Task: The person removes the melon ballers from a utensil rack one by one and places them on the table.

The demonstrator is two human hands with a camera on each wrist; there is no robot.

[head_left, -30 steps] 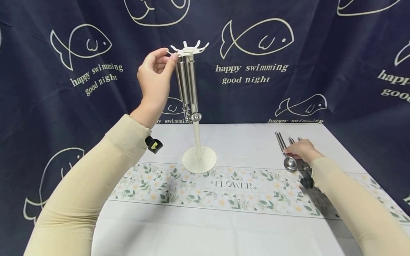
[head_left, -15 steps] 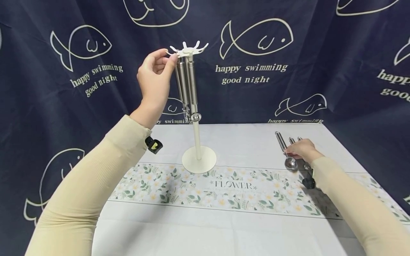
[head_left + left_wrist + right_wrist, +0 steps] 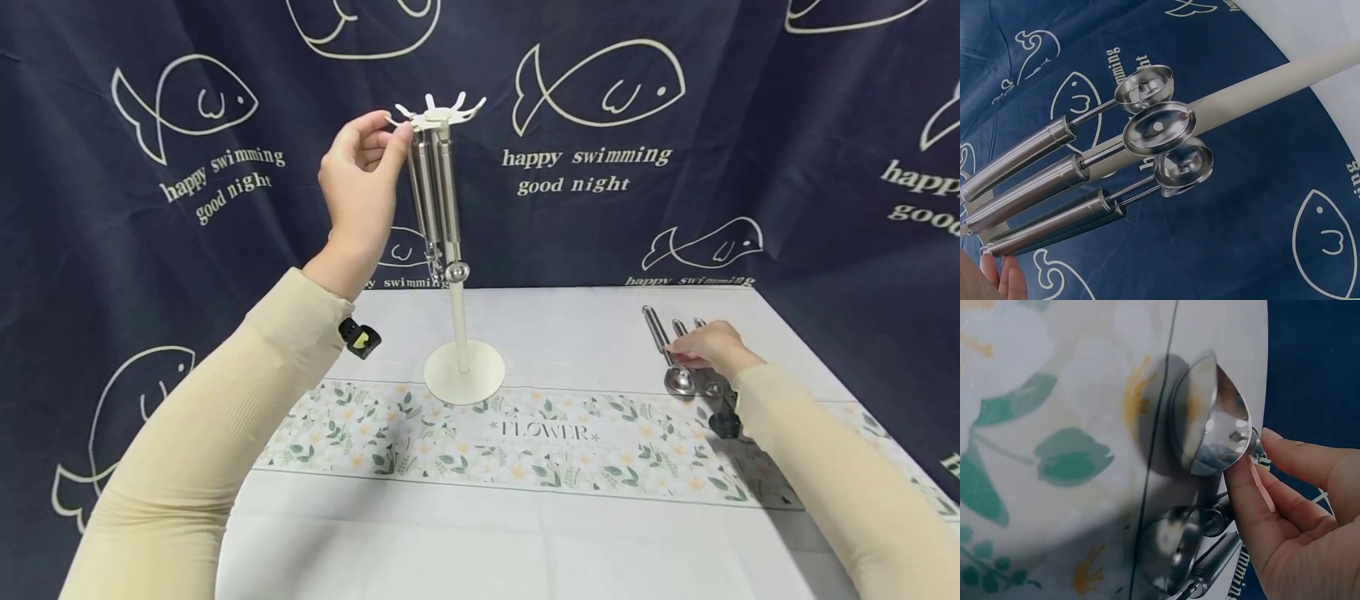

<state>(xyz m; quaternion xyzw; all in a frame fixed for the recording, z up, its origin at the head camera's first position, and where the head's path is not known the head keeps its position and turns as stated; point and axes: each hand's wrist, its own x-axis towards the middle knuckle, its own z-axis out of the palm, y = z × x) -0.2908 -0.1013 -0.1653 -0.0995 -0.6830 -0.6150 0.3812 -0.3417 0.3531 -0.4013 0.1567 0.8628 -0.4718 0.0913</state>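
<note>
My left hand (image 3: pixel 360 187) is up at the top of a cream utensil rack (image 3: pixel 461 321), thumb and index finger pinching one of its hooks. Just beside those fingertips, handle ends hang from the rack; the left wrist view shows several metal scoops (image 3: pixel 1160 128) with round bowls and tubular steel handles. On the right of the table, my right hand (image 3: pixel 712 346) holds another metal scoop (image 3: pixel 679 382). Its thumb and fingers pinch the neck right behind the bowl (image 3: pixel 1225 425). Part of that scoop's neck is hidden by the fingers.
More scoops (image 3: pixel 1175 550) lie close beside the held one, partly under the right hand. A floral runner (image 3: pixel 543 433) crosses the white table (image 3: pixel 480 533). The rack's round base (image 3: pixel 465 385) stands at the runner's far edge. A dark blue fish-print curtain (image 3: pixel 592 242) hangs behind.
The right hand has shifted slightly to the right, keeping its grip at the scoop's neck. The left hand stays at the rack's hook. The head view has drifted a little.
</note>
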